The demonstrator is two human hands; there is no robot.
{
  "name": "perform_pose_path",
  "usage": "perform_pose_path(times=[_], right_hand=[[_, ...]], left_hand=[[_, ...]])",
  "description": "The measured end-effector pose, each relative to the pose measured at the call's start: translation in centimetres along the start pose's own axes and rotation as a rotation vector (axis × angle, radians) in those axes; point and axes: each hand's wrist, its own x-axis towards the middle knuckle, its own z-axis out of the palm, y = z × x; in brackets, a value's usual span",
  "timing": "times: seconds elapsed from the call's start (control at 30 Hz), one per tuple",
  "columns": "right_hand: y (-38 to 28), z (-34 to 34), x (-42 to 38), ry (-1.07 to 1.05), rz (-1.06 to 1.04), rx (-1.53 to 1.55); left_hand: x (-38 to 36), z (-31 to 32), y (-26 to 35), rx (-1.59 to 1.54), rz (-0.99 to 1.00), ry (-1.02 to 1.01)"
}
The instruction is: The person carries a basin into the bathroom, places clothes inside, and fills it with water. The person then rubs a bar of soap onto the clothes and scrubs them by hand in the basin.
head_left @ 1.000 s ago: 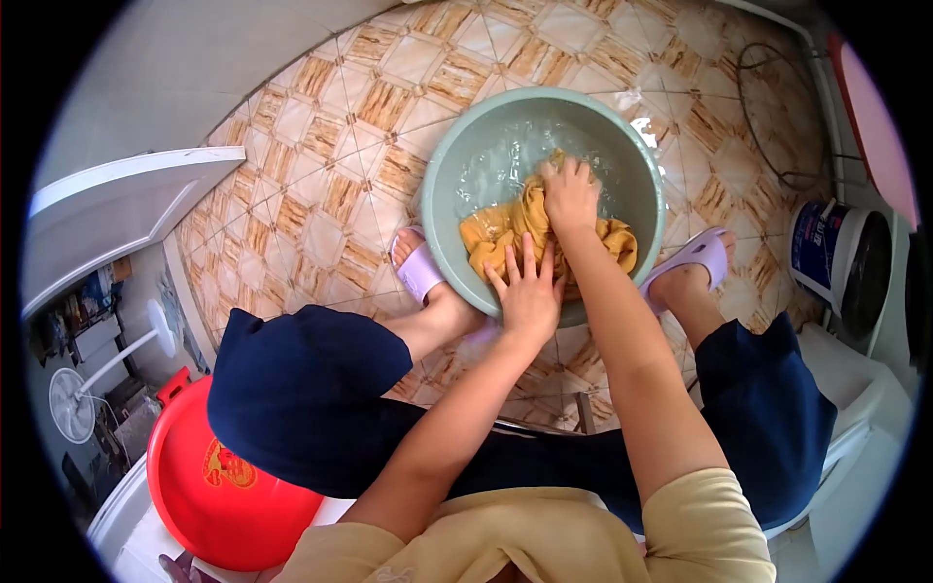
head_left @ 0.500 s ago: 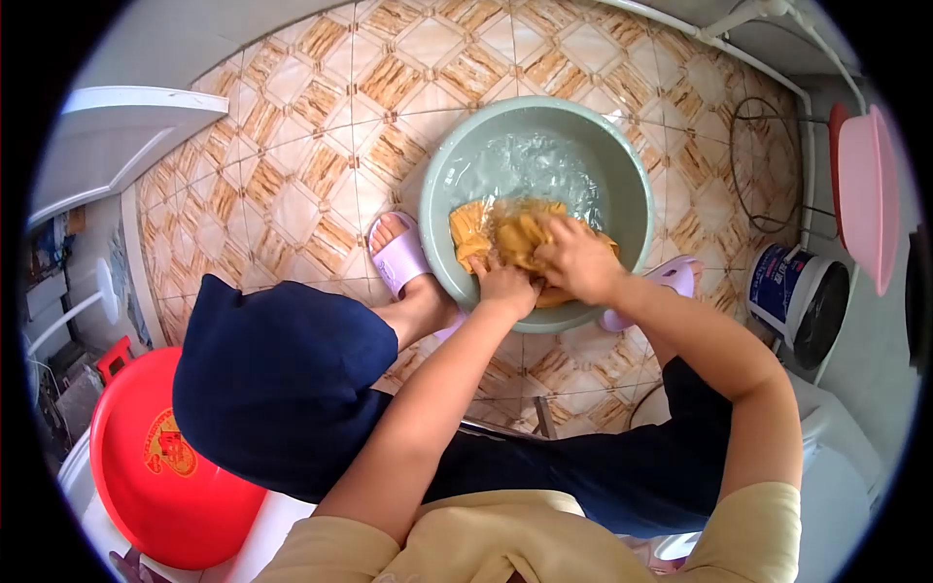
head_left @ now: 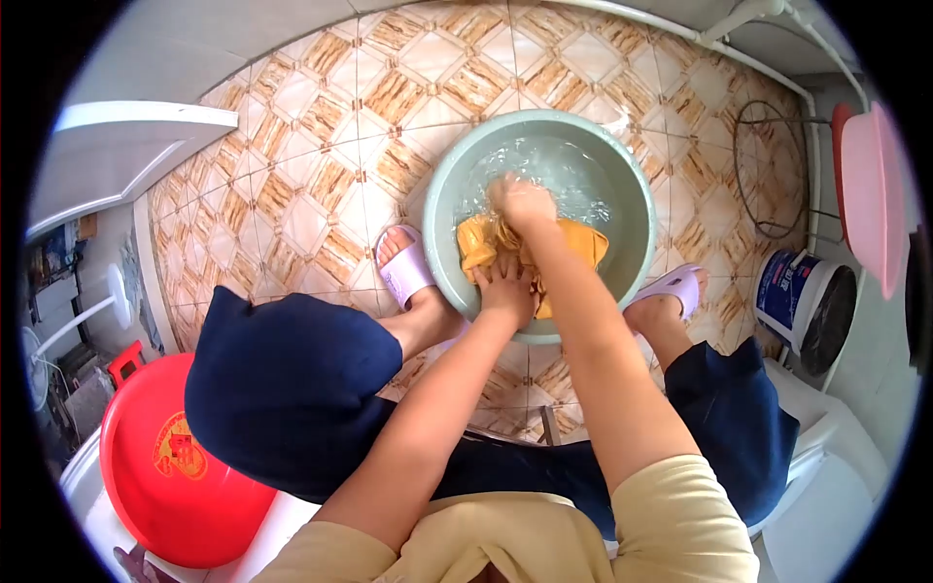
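A wet yellow cloth [head_left: 583, 243], bunched and folded, lies partly in water in a grey-green basin [head_left: 639, 185]. My left hand [head_left: 507, 291] rests on its near part with the fingers spread over the fabric. Farther into the basin, my right hand [head_left: 527, 202] is closed in a fist above the cloth's far edge, and a bunched strip of it runs up under the fingers. Motion blurs those fingertips. Rippling water [head_left: 569, 170] fills the far side of the basin.
The basin stands on patterned floor tiles [head_left: 408, 97] between my feet in lilac slippers [head_left: 406, 270]. At lower left is a red basin [head_left: 136, 466]. To the right stand a white-and-blue bucket [head_left: 785, 291] and a hanging pink basin [head_left: 872, 194]. A white door [head_left: 146, 146] juts in at left.
My right hand has moved away from me and to the left, toward the cloth's far edge, and its forearm has straightened. My left hand stays on the near part.
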Motion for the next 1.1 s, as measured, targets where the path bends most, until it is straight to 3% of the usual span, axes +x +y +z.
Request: perform_pose_path(times=[0.07, 0.13, 0.2, 0.23, 0.3, 0.47, 0.53, 0.57, 0.67, 0.73, 0.8, 0.9, 0.93, 1.0, 1.03, 1.07, 1.1], right_hand=[[2.3, -2.2, -0.5, -0.041, 0.147, 0.562], [5.5, -2.3, -1.2, -0.119, 0.250, 0.682], [6.5, -5.5, -4.9, -0.117, -0.271, 0.504], [6.6, -6.9, -7.1, -0.140, -0.262, 0.506], [6.3, -9.5, -9.9, -0.257, -0.639, 0.243], [2.8, -5.3, -12.1, -0.225, -0.473, 0.057], [1.3, -2.7, -9.9, -0.087, -0.284, -0.015], [0.9, -1.6, -8.5, -0.001, -0.270, -0.051], [0.4, -0.9, -4.4, -0.139, -0.104, 0.012], [0.8, 0.7, -1.8, -0.027, -0.017, 0.091], [1.4, 0.0, -0.4, 0.084, 0.056, 0.151], [3.2, -2.0, -1.0, -0.010, 0.398, 0.549], [4.1, -2.9, -1.7, -0.003, 0.397, 0.533], [6.2, -5.2, -4.3, -0.036, 0.251, 0.903], [7.4, -5.6, -5.6, -0.142, 0.081, 0.880], [8.0, -6.0, -7.4, -0.167, 0.083, 0.873], [8.2, -6.7, -9.2, -0.119, -0.210, 0.609]], left_hand=[[0.0, -1.0, 0.0, -0.019, -0.018, -0.082], [0.1, -0.3, -0.1, 0.005, 0.003, -0.030], [0.0, -0.1, -0.1, -0.028, 0.004, -0.058], [0.1, 0.1, -0.1, -0.024, 0.008, -0.068], [0.4, -0.1, 0.0, 0.010, 0.018, -0.087], [-0.2, -0.3, 0.6, -0.009, -0.029, -0.001], [-0.1, -1.4, 0.4, 0.007, -0.003, -0.160], [0.2, -0.9, 0.4, 0.038, -0.010, -0.142], [0.2, -1.0, 0.5, 0.045, -0.011, -0.152], [0.4, -1.4, 0.6, 0.077, -0.013, -0.189], [1.1, 0.5, 0.2, -0.017, -0.038, -0.008], [1.2, 0.3, 0.1, 0.025, -0.021, -0.041], [1.1, 0.3, 0.2, 0.056, -0.026, -0.057], [0.8, -0.6, 0.1, 0.061, 0.003, -0.080], [0.5, -0.7, 0.1, 0.075, 0.013, -0.112], [0.3, -0.6, 0.2, 0.056, 0.008, -0.127], [0.4, -0.7, 0.2, 0.068, 0.015, -0.121]])
